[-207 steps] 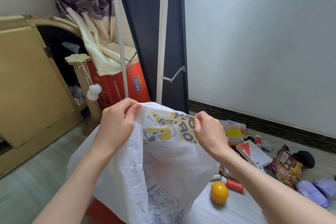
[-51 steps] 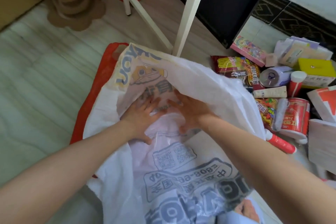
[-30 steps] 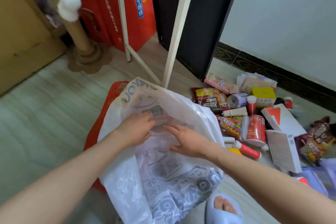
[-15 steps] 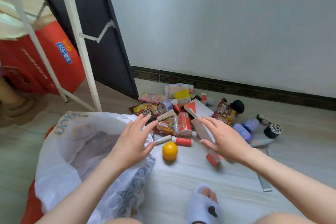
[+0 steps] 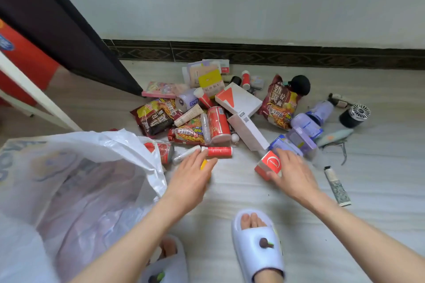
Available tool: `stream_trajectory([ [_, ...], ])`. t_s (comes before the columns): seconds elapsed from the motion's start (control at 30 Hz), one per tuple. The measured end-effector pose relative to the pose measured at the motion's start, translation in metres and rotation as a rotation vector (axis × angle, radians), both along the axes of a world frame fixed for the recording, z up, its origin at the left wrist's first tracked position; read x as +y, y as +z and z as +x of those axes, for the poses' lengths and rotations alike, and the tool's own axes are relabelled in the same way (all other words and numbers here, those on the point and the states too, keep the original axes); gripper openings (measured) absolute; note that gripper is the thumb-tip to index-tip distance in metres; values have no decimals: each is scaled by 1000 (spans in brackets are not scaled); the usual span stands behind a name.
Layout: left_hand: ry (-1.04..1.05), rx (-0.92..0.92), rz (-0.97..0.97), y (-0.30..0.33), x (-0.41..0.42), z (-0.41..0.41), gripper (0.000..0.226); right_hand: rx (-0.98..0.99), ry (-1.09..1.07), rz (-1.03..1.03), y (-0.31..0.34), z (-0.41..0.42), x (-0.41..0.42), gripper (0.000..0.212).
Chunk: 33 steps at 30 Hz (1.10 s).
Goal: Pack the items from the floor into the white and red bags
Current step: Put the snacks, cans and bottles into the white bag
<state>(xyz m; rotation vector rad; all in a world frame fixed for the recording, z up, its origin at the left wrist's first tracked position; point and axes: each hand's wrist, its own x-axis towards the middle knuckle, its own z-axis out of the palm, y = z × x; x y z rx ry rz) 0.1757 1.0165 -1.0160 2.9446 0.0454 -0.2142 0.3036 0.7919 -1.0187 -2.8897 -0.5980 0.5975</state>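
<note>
While the fingers of the right hand point(image 5: 296, 174) curl round a small red-and-white box point(image 5: 268, 165) at the near edge of the pile, thumb on its near corner, the left hand point(image 5: 192, 177) reaches flat and loose, fingers straight, over a yellow-orange object point(image 5: 204, 164) that is mostly hidden beneath it, holding nothing. Both hands were inside the white bag point(image 5: 76, 181) 1–2 s ago, spreading it; now they're out and on the items, so bag prep looks done and packing proper is starting. That bag sits open-mouthed at left, just beside the pile; the red bag isn't visible now. Nearby: a red tube point(image 5: 217, 151) touching the left fingertips' zone, a red can point(image 5: 218, 124), noodle packets point(image 5: 279, 103), a long white box point(image 5: 248, 131), purple packs point(image 5: 301, 139), a hand-cream tube point(image 5: 337, 187) apart at right. Nothing blocks the path bag-ward — though the bag's floppy rim may fold shut, and the person's slippered feet point(image 5: 259, 243) sit close to the route.
</note>
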Motion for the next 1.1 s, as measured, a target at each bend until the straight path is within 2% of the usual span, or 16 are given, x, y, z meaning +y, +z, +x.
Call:
stream_trajectory([
  [0.1, 61, 80, 34, -33, -1, 22, 77, 11, -20, 7, -25, 12, 5, 69],
  [0.2, 113, 275, 46, -62, 4, 31, 76, 50, -40, 32, -42, 17, 9, 67],
  [0.3, 180, 293, -26, -81, 5, 34, 78, 73, -102, 100, -47, 16, 11, 62],
  [0.43, 222, 328, -85, -76, 3, 38, 66, 69, -80, 165, -40, 11, 10, 60],
  [0.53, 184, 254, -120, -53, -1, 36, 66, 74, -75, 242, -22, 6, 13, 63],
  [0.73, 267, -137, -314, 40, 3, 4, 74, 62, 38, 444, 42, -10, 50, 64],
  [0.9, 464, -361, -253, 97, 52, -58, 70, 118, 292, 421, 107, -26, 102, 63],
  [1.0, 671, -361, -220, 97, 87, -108, 69, 194, 465, 433, 135, -51, 141, 60],
  [1.1, 780, -147, -211, 72, 117, -149, 75, 203, 711, 418, 145, -86, 187, 61],
])
